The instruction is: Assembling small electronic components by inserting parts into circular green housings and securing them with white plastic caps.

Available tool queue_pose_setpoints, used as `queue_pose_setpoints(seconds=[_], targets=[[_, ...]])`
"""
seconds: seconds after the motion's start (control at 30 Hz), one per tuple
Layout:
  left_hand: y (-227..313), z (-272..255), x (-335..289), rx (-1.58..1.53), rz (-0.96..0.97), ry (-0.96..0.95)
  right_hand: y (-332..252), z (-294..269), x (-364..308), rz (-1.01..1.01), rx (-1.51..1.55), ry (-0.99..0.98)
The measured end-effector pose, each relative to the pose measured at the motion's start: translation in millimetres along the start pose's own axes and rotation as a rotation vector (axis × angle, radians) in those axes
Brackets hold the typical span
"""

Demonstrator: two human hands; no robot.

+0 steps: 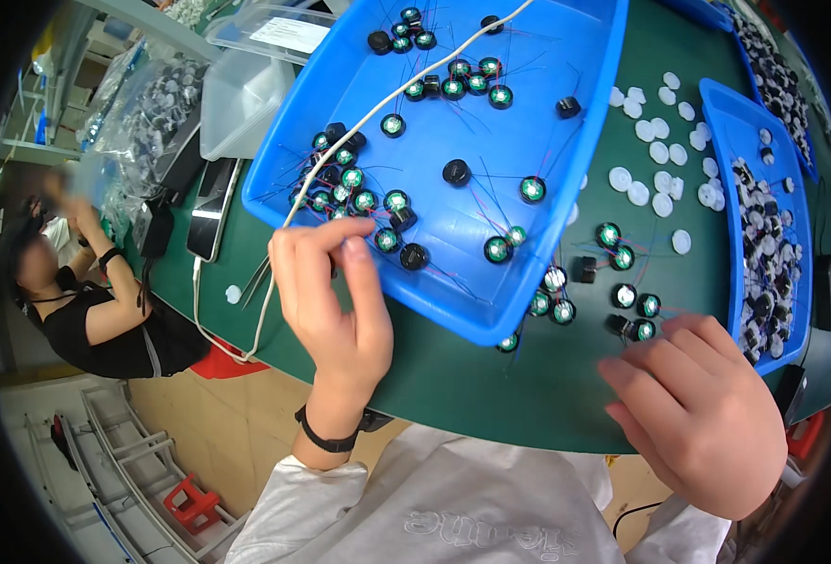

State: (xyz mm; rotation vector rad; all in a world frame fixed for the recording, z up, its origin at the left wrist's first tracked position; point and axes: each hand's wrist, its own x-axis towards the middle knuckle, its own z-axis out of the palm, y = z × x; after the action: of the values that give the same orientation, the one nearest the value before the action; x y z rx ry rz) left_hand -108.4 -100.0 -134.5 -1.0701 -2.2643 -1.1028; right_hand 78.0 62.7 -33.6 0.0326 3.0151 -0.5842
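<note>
My left hand [333, 305] is at the near left rim of a large blue tray [514, 122], its index finger and thumb drawn close together in a pinch. Whatever lies between those tips is hidden or too small to name. Beside them sits a cluster of small round black buzzer-like parts [364, 201] with green-and-silver faces and thin red and dark wires. Over the green table my right hand [702, 414] has bent fingers, with thumb and index tips apart and nothing visible between them. Nearest to it are loose round parts [642, 329] of the same kind.
White plastic discs [661, 152] are scattered right of the tray. A smaller blue tray [740, 282] holds many black and white pieces. A white cable [378, 111] crosses the large tray. A phone [213, 209] and clear bin [246, 99] are left; another person [96, 301] sits beyond.
</note>
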Motion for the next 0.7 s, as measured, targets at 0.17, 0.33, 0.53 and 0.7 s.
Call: queue_pose_setpoints(seconds=[0.17,0.33,0.53,0.7], targets=[[-2.6,0.6,4.5,-0.018,0.015,-0.029,3.7,-1.4,11.5,0.139,-0.008,-0.050],[-4.0,-0.6,4.1,0.019,0.017,-0.056,12.1,2.1,27.2,0.175,-0.010,-0.115],[-11.2,-5.0,7.9,0.025,0.092,-0.162,19.1,8.1,35.4,0.168,0.018,-0.121],[-12.3,-4.6,1.1,-0.055,-0.029,-0.119,9.7,4.9,48.4,0.115,0.050,0.076]])
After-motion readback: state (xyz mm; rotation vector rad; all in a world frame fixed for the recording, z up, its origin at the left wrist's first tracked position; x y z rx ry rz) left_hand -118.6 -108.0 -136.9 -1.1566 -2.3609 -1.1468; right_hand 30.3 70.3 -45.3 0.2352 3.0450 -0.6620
